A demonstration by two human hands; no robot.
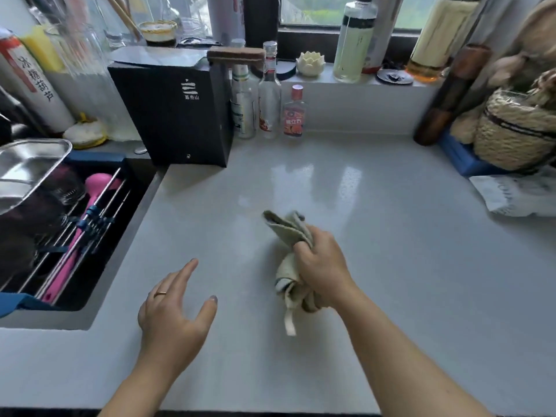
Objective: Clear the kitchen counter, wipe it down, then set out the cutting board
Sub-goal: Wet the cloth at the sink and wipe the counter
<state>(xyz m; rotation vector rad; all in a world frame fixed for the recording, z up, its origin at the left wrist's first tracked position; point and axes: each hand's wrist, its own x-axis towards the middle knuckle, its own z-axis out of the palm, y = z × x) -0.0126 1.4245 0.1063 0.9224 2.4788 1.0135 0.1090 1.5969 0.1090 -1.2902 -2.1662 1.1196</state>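
Note:
A pale grey kitchen counter point(376, 236) fills the middle of the view. My right hand point(323, 264) is shut on a bunched light green cloth point(288, 228), which rests on the counter near its centre, with a loose strip hanging toward me. My left hand point(171, 311) hovers just above the counter to the left of the cloth, fingers spread, holding nothing. No cutting board can be told apart in the view.
A black box point(177, 115) and three small bottles point(267, 94) stand at the back. The sink point(60, 221) with a rack, a pink utensil and a steel tray lies at the left. A woven basket point(514, 130), a blue block and a white bag crowd the right.

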